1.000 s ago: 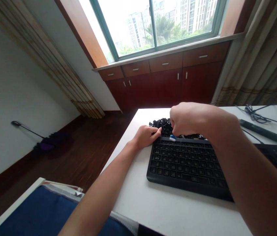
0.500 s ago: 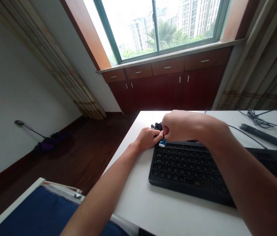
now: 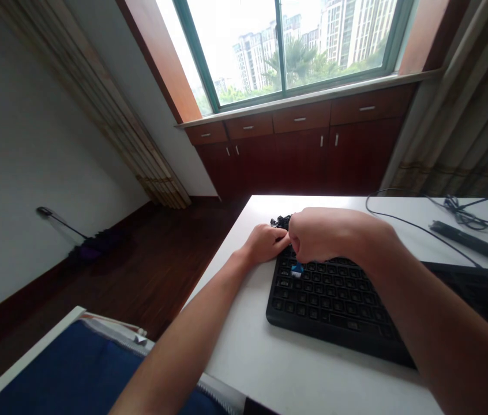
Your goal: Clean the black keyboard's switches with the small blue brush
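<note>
A black keyboard with its keycaps off lies on the white table. My right hand is closed in a fist around a small brush, its handle hidden in the fingers. The brush has a blue head and white bristles, which point down onto the keys area near the keyboard's left side. My left hand holds the keyboard's far left corner, its fingertips close to my right hand. Just beyond both hands sits a heap of small black pieces that look like keycaps, partly hidden.
On the white table, a long black bar and a tangled black cable lie at the far right. A blue zippered fabric item is at lower left. An umbrella leans by the wall. Cabinets stand under the window.
My right hand and the brush have moved nearer to me, from the keyboard's far edge down over its key rows. The left hand stays at the corner. The view has shifted slightly.
</note>
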Motion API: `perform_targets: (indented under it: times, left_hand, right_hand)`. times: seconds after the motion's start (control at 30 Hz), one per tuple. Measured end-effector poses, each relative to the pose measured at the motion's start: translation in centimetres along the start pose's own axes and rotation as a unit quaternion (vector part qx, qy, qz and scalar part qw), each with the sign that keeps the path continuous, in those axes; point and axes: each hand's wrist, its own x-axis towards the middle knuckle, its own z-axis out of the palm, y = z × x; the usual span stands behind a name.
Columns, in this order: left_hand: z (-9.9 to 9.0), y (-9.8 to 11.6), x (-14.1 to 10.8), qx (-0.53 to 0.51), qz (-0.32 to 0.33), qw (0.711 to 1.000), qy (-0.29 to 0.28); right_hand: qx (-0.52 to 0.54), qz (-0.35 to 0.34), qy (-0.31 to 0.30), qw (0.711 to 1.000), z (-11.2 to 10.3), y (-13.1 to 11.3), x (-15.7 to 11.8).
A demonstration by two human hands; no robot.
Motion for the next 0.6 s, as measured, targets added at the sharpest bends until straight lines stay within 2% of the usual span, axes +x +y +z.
perform_targets:
  times: [0.2,0.43,0.6]
  left_hand:
    - [0.05,-0.04,-0.01,-0.005,-0.001,1.000,-0.003]
    - [0.07,-0.11,0.00,-0.010,0.003,1.000,-0.003]
    - [-0.05,0.17,0.03,-0.009,-0.002,1.000,-0.008]
  right_hand:
    - [0.028,0.009,-0.015,0.999,-0.02,0.34,0.00]
    - [0.036,0.015,-0.022,0.999,-0.58,-0.38,-0.58]
    - [0.035,0.020,-0.028,0.999,-0.23,0.58,0.02]
